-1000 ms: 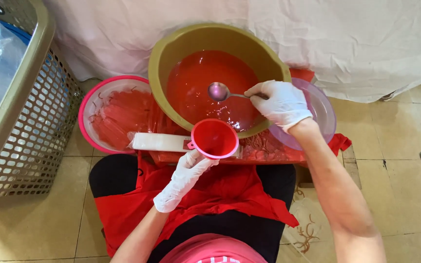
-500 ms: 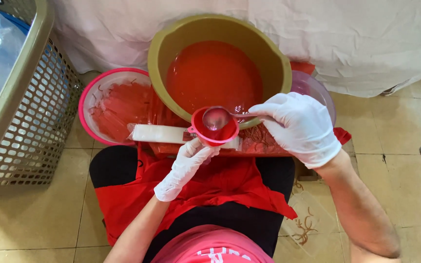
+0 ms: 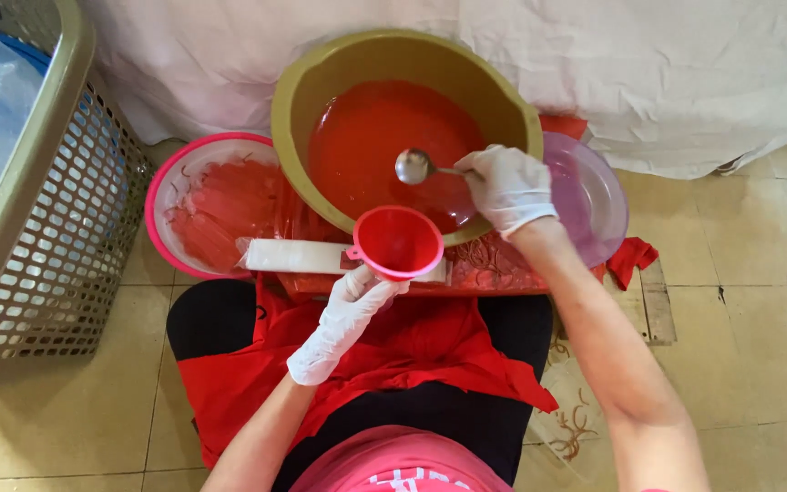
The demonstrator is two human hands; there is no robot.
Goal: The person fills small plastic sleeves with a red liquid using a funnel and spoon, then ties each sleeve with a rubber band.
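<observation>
A big olive-yellow bowl [image 3: 503,96] holds red liquid [image 3: 384,137]. My right hand [image 3: 507,187], in a white glove, grips a metal spoon [image 3: 416,167] whose scoop hangs over the red liquid. A white glove also covers my left hand [image 3: 348,310], which holds a red funnel [image 3: 398,241] upright from below, just in front of the bowl's near rim. Whatever sits under the funnel is hidden. A stack of white flat bags [image 3: 293,256] lies left of the funnel.
A pink-rimmed basin [image 3: 161,196] with filled red tubes stands left of the bowl. A clear purple lid [image 3: 594,196] lies to the right. A beige perforated laundry basket [image 3: 56,237] stands at far left. White cloth [image 3: 667,73] covers the back. Tiled floor all around.
My right hand has carried the spoon from over the funnel back up to the bowl. The funnel and my left hand have stayed in place.
</observation>
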